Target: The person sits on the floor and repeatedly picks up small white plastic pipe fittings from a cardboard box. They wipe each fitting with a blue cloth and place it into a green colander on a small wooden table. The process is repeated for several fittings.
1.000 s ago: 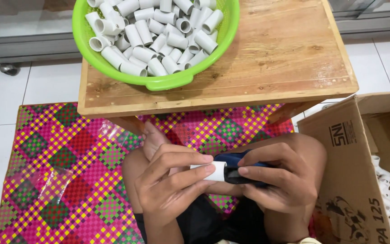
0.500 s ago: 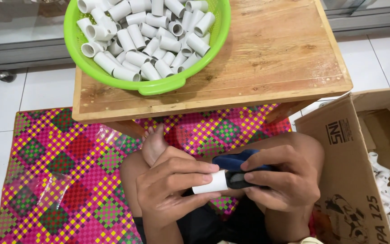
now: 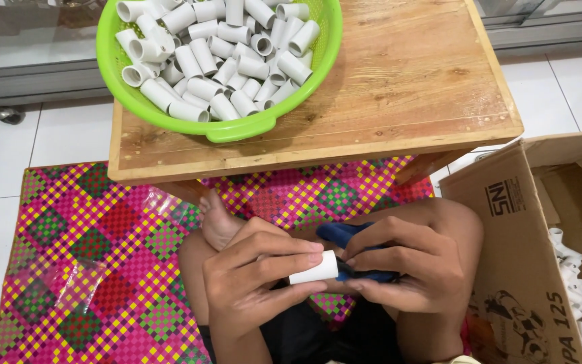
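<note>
Both hands meet on a short white tube over the lap.

The left hand (image 3: 254, 283) fingers clamp the white tube (image 3: 314, 267); the right hand (image 3: 399, 269) fingers close on a dark blue tool (image 3: 345, 236) touching the tube's far end. Beyond the fingertips lies a pink woven mat (image 3: 95, 249), then a wooden table (image 3: 399, 87) bearing a green basket (image 3: 237, 128) of tubes; right of the fingers, a cardboard box (image 3: 513, 222).

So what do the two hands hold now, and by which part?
The left hand holds a short white pipe piece by its side, between thumb and fingers. The right hand grips a dark blue tool around its middle.
</note>
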